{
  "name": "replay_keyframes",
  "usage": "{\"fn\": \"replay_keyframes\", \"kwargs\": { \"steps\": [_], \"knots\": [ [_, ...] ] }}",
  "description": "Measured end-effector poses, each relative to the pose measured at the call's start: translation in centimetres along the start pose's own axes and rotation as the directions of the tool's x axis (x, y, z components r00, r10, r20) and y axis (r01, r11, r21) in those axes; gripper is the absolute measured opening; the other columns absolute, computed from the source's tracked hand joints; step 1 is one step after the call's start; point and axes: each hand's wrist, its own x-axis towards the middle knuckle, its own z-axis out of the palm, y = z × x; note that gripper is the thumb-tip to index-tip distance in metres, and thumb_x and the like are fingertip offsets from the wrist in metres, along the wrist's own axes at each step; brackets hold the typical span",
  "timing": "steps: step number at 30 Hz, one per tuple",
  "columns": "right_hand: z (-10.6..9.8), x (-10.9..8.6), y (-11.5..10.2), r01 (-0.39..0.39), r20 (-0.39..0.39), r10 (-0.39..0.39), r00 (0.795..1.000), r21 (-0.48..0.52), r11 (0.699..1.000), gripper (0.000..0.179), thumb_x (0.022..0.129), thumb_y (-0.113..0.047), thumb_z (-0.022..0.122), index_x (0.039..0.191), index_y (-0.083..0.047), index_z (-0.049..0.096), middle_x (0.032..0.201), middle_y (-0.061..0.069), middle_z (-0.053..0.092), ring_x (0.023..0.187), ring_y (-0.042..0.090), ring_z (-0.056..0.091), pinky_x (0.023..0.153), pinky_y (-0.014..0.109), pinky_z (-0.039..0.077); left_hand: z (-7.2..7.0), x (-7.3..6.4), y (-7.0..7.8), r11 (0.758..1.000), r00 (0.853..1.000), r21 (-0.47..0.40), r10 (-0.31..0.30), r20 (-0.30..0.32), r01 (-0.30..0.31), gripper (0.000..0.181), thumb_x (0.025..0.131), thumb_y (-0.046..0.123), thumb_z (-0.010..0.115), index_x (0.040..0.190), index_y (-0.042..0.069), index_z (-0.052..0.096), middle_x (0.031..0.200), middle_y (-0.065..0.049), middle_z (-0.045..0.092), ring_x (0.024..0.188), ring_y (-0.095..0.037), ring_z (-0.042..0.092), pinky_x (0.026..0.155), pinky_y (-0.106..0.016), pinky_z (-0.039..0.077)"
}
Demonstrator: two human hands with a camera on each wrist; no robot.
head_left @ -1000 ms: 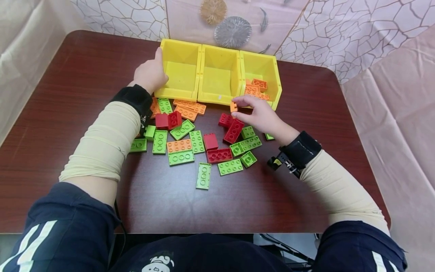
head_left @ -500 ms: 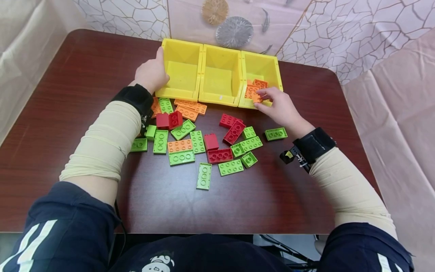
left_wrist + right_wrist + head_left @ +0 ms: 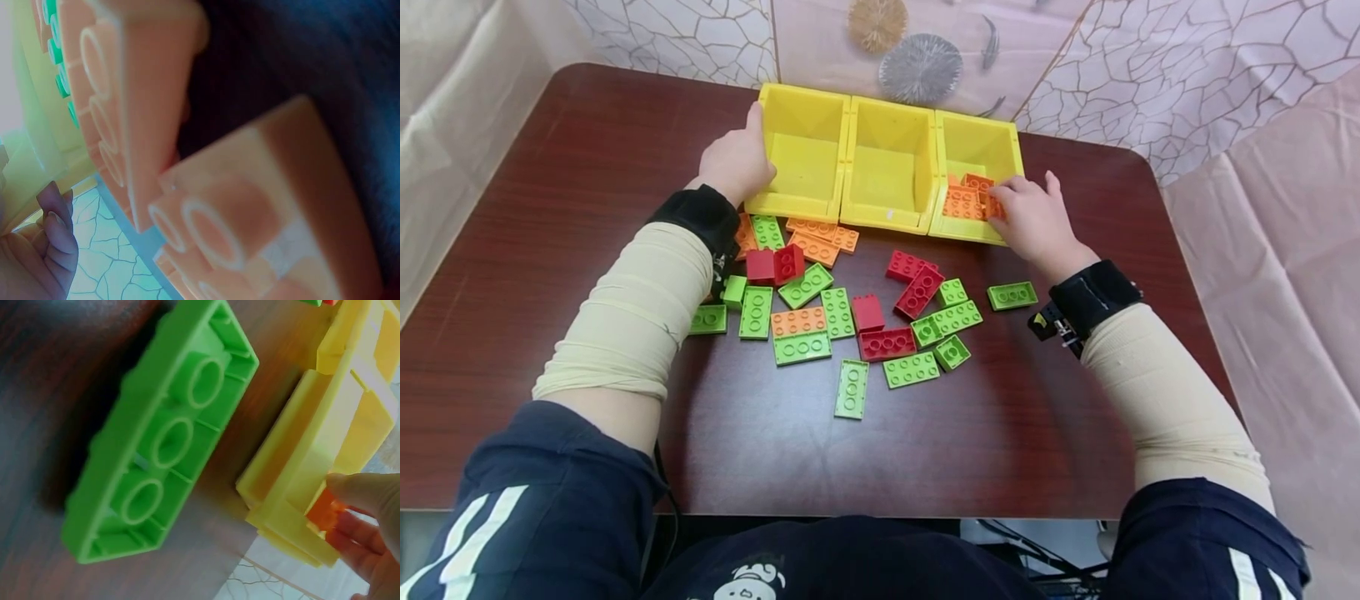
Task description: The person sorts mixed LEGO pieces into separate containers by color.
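A yellow three-compartment bin (image 3: 888, 218) stands at the back of the table. My left hand (image 3: 735, 162) grips its left side, thumb along the rim; the fingers (image 3: 53, 244) show curled at the yellow wall in the left wrist view. At the right compartment, my right hand (image 3: 1037, 221) reaches over the front edge and pinches an orange toy brick (image 3: 322, 509) between thumb and fingers. Beside it in that compartment lie several orange bricks (image 3: 960, 202). The fingers partly hide the pinched brick.
Several green bricks (image 3: 852, 389), red bricks (image 3: 919, 292) and orange bricks (image 3: 812, 249) lie scattered in front of the bin. One green brick (image 3: 1012, 296) lies studs-down below my right wrist. A patterned cloth backdrop (image 3: 1105, 75) rises behind the dark wooden table (image 3: 970, 450).
My right hand has carried the orange brick rightward, from in front of the middle compartment into the right compartment. My left hand has kept its hold on the bin.
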Motion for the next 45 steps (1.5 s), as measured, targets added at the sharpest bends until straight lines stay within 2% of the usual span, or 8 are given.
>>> {"fn": "replay_keyframes", "kwargs": {
  "steps": [7, 17, 21, 25, 28, 32, 39, 45],
  "knots": [
    [-0.3, 0.7, -0.3, 0.011, 0.086, -0.005, 0.996, -0.07, 0.998, 0.032, 0.091, -0.011, 0.052, 0.121, 0.001, 0.056, 0.113, 0.021, 0.051, 0.108, 0.039, 0.046, 0.104, 0.061, 0.003, 0.0, -0.1, -0.1, 1.0, 1.0, -0.013, -0.015, -0.004, 0.015, 0.084, 0.092, 0.019, 0.05, 0.148, 0.016, -0.013, 0.116, -0.022, 0.047, 0.097, -0.037, 0.048, 0.092, -0.048, 0.038],
    [0.4, 0.5, -0.1, 0.034, 0.092, -0.024, 0.996, -0.114, 0.993, 0.034, 0.095, -0.015, 0.044, 0.124, -0.001, 0.055, 0.116, 0.019, 0.052, 0.114, 0.037, 0.042, 0.104, 0.061, 0.001, 0.0, -0.1, 0.2, 1.0, 1.0, -0.013, -0.011, -0.005, 0.011, 0.084, 0.093, 0.019, 0.05, 0.148, 0.016, -0.013, 0.116, -0.022, 0.047, 0.097, -0.037, 0.048, 0.092, -0.047, 0.038],
    [0.6, 0.3, 0.3, 0.029, 0.012, -0.028, 1.0, -0.071, 0.997, 0.035, 0.094, -0.014, 0.045, 0.125, 0.0, 0.054, 0.121, 0.021, 0.05, 0.115, 0.039, 0.042, 0.104, 0.06, 0.006, -0.1, -0.2, 0.3, 1.0, 1.0, -0.002, -0.003, -0.011, 0.003, 0.083, 0.092, 0.018, 0.049, 0.148, 0.016, -0.013, 0.115, -0.022, 0.048, 0.096, -0.037, 0.049, 0.091, -0.047, 0.039],
    [0.8, 0.6, 1.3, -0.088, -0.097, 0.089, 0.991, 0.017, 0.996, 0.048, 0.094, -0.015, 0.045, 0.139, 0.001, 0.038, 0.137, 0.022, 0.039, 0.123, 0.041, 0.037, 0.105, 0.057, 0.015, -0.2, -0.2, 0.3, 1.0, 1.0, 0.003, 0.002, -0.014, -0.002, 0.083, 0.092, 0.017, 0.048, 0.148, 0.015, -0.013, 0.114, -0.022, 0.048, 0.096, -0.037, 0.049, 0.09, -0.047, 0.039],
    [1.1, 1.2, 1.8, -0.226, 0.007, 0.227, 0.974, 0.126, 0.966, 0.062, 0.097, -0.019, 0.039, 0.148, -0.001, 0.008, 0.146, 0.024, 0.025, 0.126, 0.042, 0.033, 0.103, 0.055, 0.023, -0.1, -0.2, 0.2, 1.0, 1.0, 0.003, -0.002, -0.008, 0.002, 0.083, 0.092, 0.018, 0.049, 0.147, 0.015, -0.013, 0.114, -0.022, 0.048, 0.096, -0.037, 0.049, 0.09, -0.047, 0.039],
    [1.5, 1.7, 2.1, -0.362, 0.213, 0.312, 0.926, 0.256, 0.896, 0.067, 0.099, -0.019, 0.027, 0.144, -0.006, -0.02, 0.146, 0.03, 0.02, 0.122, 0.041, 0.038, 0.097, 0.052, 0.032, 0.1, 0.0, 0.2, 1.0, 1.0, 0.003, -0.003, 0.002, 0.003, 0.084, 0.092, 0.019, 0.049, 0.147, 0.016, -0.015, 0.114, -0.022, 0.047, 0.096, -0.037, 0.049, 0.09, -0.047, 0.039],
    [1.5, 2.1, 2.4, -0.424, 0.247, 0.353, 0.903, 0.366, 0.828, 0.064, 0.1, -0.017, 0.024, 0.145, -0.007, -0.02, 0.139, 0.032, 0.032, 0.113, 0.038, 0.045, 0.09, 0.047, 0.038, -0.2, 0.0, 0.5, 1.0, 1.0, 0.011, -0.001, 0.008, 0.001, 0.086, 0.092, 0.019, 0.049, 0.147, 0.016, -0.017, 0.116, -0.021, 0.047, 0.097, -0.036, 0.049, 0.09, -0.045, 0.039],
    [1.2, 3.1, 2.0, -0.521, 0.273, 0.446, 0.853, 0.383, 0.763, 0.053, 0.099, -0.023, 0.019, 0.145, -0.011, -0.005, 0.12, 0.028, 0.047, 0.095, 0.034, 0.049, 0.075, 0.04, 0.042, -0.4, -0.1, 0.3, 0.999, 1.0, 0.039, -0.005, 0.03, 0.004, 0.085, 0.092, 0.02, 0.049, 0.146, 0.015, -0.016, 0.115, -0.022, 0.047, 0.096, -0.036, 0.049, 0.089, -0.046, 0.04]
  ]
}}
